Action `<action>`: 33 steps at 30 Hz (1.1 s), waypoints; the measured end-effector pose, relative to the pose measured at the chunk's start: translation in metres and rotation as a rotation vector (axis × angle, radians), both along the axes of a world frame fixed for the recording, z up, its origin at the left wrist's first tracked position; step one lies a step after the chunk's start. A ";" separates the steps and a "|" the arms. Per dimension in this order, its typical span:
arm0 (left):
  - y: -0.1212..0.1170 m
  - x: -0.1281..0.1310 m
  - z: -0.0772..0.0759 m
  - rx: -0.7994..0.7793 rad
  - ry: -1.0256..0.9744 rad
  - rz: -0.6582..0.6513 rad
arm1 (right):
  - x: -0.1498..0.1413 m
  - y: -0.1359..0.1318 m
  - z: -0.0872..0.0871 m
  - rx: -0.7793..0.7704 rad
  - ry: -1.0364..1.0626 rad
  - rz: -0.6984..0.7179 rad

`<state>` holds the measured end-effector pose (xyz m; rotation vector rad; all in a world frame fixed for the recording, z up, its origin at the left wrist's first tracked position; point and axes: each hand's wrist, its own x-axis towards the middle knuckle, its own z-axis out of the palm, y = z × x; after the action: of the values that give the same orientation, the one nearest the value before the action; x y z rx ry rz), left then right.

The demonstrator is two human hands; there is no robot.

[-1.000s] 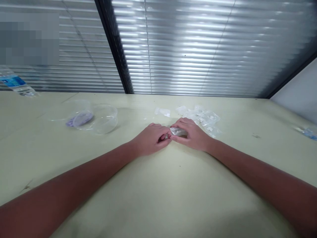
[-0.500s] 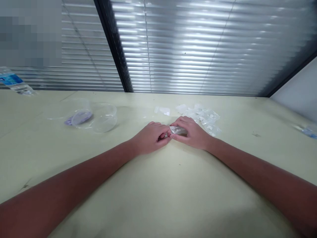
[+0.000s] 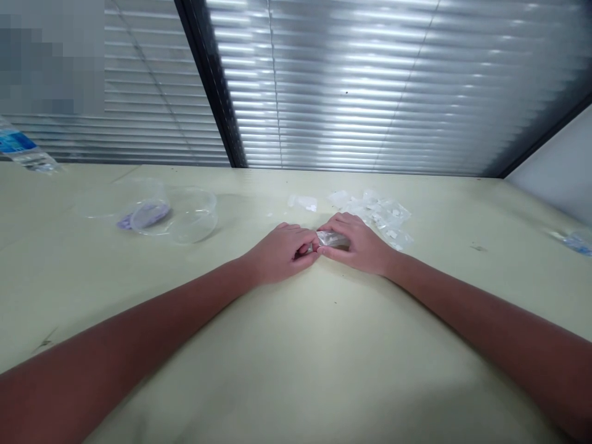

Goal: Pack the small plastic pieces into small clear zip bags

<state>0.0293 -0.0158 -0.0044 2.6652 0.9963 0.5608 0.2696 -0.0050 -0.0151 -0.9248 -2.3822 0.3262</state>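
Note:
A small clear plastic bag [image 3: 332, 239] lies between my two hands, close to the tabletop. My left hand [image 3: 285, 251] pinches its left end, with the fingers curled in. From the right, my right hand [image 3: 358, 243] closes on the same bag with thumb and fingertips, and the fingertips of both hands nearly meet. What the bag contains cannot be made out. Just behind my right hand lies a heap of small clear bags [image 3: 382, 216] with white bits in them. A separate flat clear packet [image 3: 303, 203] rests to the left of the heap.
Clear round plastic tubs [image 3: 194, 216] stand at the left, near a purple item [image 3: 144, 216]. A water bottle [image 3: 23, 148] is at the far left, and a clear and blue object [image 3: 579, 242] is at the right edge. Window blinds [image 3: 333, 92] rise behind the pale table [image 3: 305, 357].
The whole view has shifted very slightly. Both hands keep the same hold on the bag, with hardly any movement.

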 end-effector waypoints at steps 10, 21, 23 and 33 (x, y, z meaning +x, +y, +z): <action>0.000 0.000 0.000 -0.006 -0.009 -0.002 | 0.000 -0.001 0.001 0.002 0.000 0.002; 0.000 -0.001 -0.001 -0.016 -0.015 0.006 | -0.001 -0.002 0.000 -0.007 0.003 -0.012; 0.000 -0.001 0.000 -0.020 -0.017 0.007 | -0.001 -0.002 0.001 -0.009 0.007 -0.011; 0.001 -0.001 -0.001 -0.021 -0.001 0.003 | -0.002 -0.002 0.001 0.003 0.016 -0.014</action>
<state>0.0280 -0.0151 -0.0050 2.6453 1.0002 0.5490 0.2680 -0.0072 -0.0144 -0.9333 -2.3599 0.3230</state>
